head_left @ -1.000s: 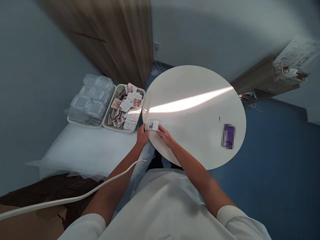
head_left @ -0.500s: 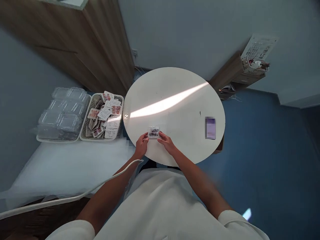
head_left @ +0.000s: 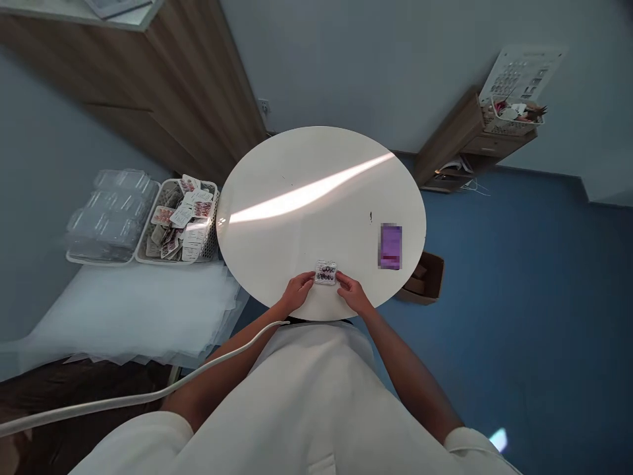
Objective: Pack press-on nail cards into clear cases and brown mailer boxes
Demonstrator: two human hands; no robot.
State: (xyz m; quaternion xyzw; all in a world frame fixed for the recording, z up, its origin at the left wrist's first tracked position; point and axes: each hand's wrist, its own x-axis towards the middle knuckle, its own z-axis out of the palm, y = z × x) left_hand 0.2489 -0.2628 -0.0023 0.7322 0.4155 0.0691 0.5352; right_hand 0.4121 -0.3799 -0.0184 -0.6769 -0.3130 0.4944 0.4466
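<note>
A small clear plastic case [head_left: 326,282] with two rows of dark, shiny pieces in it is between my hands, at the near edge of the white round table [head_left: 267,175]. The fingertips of my left hand [head_left: 297,291] press against its left side. On the right side, the fingers of my right hand [head_left: 352,294] hold the edge, with the thumb lower down. Whether the case rests on the tabletop or is slightly lifted, I cannot tell. The pieces are too small to make out exactly.
A blurred-out purple rectangle [head_left: 391,247] lies on the table's right side. To the left stand a basket of printed cards [head_left: 182,214] and a stack of clear plastic boxes [head_left: 111,208]. A white cable [head_left: 163,390] crosses over my left arm. A cardboard box [head_left: 430,280] sits on the floor.
Both hands and the case have shifted right along the table and a little towards my body. My view has turned, so the table and baskets appear further left.
</note>
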